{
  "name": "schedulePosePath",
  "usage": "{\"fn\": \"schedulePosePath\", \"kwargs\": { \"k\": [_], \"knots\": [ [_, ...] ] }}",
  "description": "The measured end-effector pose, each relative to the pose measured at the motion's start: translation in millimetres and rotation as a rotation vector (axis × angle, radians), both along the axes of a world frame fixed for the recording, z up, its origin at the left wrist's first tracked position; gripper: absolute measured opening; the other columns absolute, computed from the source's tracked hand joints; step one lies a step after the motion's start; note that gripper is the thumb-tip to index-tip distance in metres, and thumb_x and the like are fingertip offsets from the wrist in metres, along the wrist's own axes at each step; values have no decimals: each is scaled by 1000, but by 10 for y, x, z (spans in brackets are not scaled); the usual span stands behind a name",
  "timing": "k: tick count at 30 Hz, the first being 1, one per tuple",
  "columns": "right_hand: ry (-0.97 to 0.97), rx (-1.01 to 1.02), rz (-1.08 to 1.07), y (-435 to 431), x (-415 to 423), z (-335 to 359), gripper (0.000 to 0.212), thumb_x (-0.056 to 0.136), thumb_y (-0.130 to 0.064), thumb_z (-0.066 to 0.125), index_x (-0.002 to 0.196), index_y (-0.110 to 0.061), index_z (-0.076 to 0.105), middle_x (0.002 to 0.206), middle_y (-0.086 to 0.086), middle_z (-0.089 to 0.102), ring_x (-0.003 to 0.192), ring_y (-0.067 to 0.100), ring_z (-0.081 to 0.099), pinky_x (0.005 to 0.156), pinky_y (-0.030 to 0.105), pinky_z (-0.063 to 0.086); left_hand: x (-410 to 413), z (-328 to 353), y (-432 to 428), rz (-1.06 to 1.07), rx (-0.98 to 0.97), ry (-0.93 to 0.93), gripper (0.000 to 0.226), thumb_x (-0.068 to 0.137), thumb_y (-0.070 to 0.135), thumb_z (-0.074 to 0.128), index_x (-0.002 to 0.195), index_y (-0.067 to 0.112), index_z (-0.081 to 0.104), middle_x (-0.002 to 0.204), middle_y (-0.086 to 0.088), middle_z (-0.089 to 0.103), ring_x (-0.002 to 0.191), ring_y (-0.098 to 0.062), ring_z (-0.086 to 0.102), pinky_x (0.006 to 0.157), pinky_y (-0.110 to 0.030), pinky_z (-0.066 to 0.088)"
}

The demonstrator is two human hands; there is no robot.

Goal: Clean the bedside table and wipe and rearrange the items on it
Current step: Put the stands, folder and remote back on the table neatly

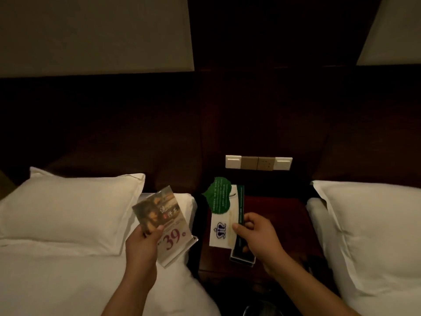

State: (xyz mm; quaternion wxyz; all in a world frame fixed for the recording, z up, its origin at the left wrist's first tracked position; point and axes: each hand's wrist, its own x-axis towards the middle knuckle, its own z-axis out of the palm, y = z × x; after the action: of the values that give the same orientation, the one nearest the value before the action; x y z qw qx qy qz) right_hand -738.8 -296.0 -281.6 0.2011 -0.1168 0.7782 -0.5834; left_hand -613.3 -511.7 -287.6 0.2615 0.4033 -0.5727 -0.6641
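- left hand (141, 245): fingers (159, 229) closed round a clear acrylic sign stand with a brown printed card and a red "39" (169, 229). The thumb is on the front face and the rest are behind. The sign stand is tilted, its base down-right of the fingers.
- The sign stand hangs over the edge of the white-sheeted bed (57, 281), left of the table and not resting on it. Likely it was lifted off to free the surface for wiping.
- right hand (257, 236): fingers (238, 228) pinch a bundle with the thumb on top. It holds a white paper card with a blue crown logo (219, 231), a green leaf-shaped card (218, 195) and a dark green card in a clear stand (240, 201). Gathering them in one grip probably lets them move together.
- The leaf card sticks out beyond the fingertips; the white card lies left of the thumb. The green stand's base is below the fingers; cannot tell if it touches the table.
- The dark red-brown wooden bedside table (284, 224) sits directly under and right of the right fingers.
- A white and beige wall switch panel (258, 162) sits well beyond both sets of fingers.
- No cloth is in view; wiping looks not yet begun.
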Motion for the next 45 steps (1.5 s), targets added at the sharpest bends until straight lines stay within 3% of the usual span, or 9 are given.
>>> {"fn": "schedulePosePath", "kwargs": {
  "k": [4, 8, 13, 22, 24, 29, 36, 41, 45],
  "knots": [
    [-17, -30, -81, -90, -77, -21, 5, 94, -19, 64, 93, -14, 63, 91, -2, 74, 73, 13, 71, 54, 31, 56, -214, -42, -175, -88, 9, -6, 13, 92, 7, 63, 99, 14, 71, 101, -11, 75, 97, -31, 70, 90, -52, 55],
    [-45, -57, -147, -69, -149, -78, 2, 93, -20, 65, 92, -18, 64, 91, -1, 75, 79, 28, 70, 53, 31, 56, -380, -61, -203, -155, 14, -42, 11, 93, 10, 62, 98, 16, 71, 100, -9, 74, 96, -29, 68, 88, -49, 54],
    [-76, -75, -198, 47, -273, -180, 1, 93, -20, 65, 93, -20, 64, 91, -3, 76, 75, 17, 73, 51, 28, 55, -609, -98, -116, -185, 8, -61, 11, 94, 10, 62, 98, 15, 70, 97, -6, 74, 93, -24, 66, 76, -38, 51],
    [-97, -85, -204, 569, -800, -358, 4, 93, -19, 64, 95, -16, 63, 89, -6, 76, 76, 9, 72, 51, 24, 53, -1183, -234, 426, -190, 14, -94, 9, 94, 12, 62, 98, 14, 69, 96, -8, 74, 92, -29, 67, 74, -42, 54],
    [-101, -86, -198, 681, -954, -420, 4, 94, -20, 64, 96, -16, 63, 89, -6, 76, 79, 9, 73, 52, 23, 53, -1299, -271, 520, -173, 7, -96, 8, 93, 11, 62, 97, 14, 69, 96, -9, 74, 94, -31, 67, 81, -48, 54],
    [-175, -106, -219, 844, -1245, -663, 4, 94, -18, 64, 94, -14, 64, 85, -6, 77, 75, 8, 73, 51, 25, 53, -1487, -426, 627, -143, 5, -120, 10, 93, 8, 62, 95, 13, 69, 92, -8, 74, 89, -28, 68, 68, -36, 52],
    [-260, -64, -270, 787, -1646, -1204, 9, 91, -17, 66, 90, -9, 63, 79, -4, 77, 71, 14, 74, 48, 27, 52, -1964, -878, 489, -120, 70, -161, 11, 90, 2, 62, 92, 9, 69, 90, -14, 75, 85, -31, 71, 66, -34, 52],
    [-326, -41, -337, 505, -2090, -1718, 7, 90, -16, 67, 86, -13, 63, 79, -3, 77, 67, 18, 73, 44, 26, 48, -2635, -1365, 193, -145, 170, -188, 16, 88, 2, 65, 103, 8, 69, 98, -19, 74, 92, -39, 70, 85, -53, 56],
    [-377, -14, -384, 295, -2413, -2157, 9, 89, -18, 69, 83, -14, 63, 80, 2, 77, 71, 21, 73, 49, 30, 51, -3130, -1760, -53, -176, 189, -235, 18, 87, 7, 68, 105, 8, 69, 99, -18, 75, 95, -38, 71, 94, -59, 53]
  ]
}}
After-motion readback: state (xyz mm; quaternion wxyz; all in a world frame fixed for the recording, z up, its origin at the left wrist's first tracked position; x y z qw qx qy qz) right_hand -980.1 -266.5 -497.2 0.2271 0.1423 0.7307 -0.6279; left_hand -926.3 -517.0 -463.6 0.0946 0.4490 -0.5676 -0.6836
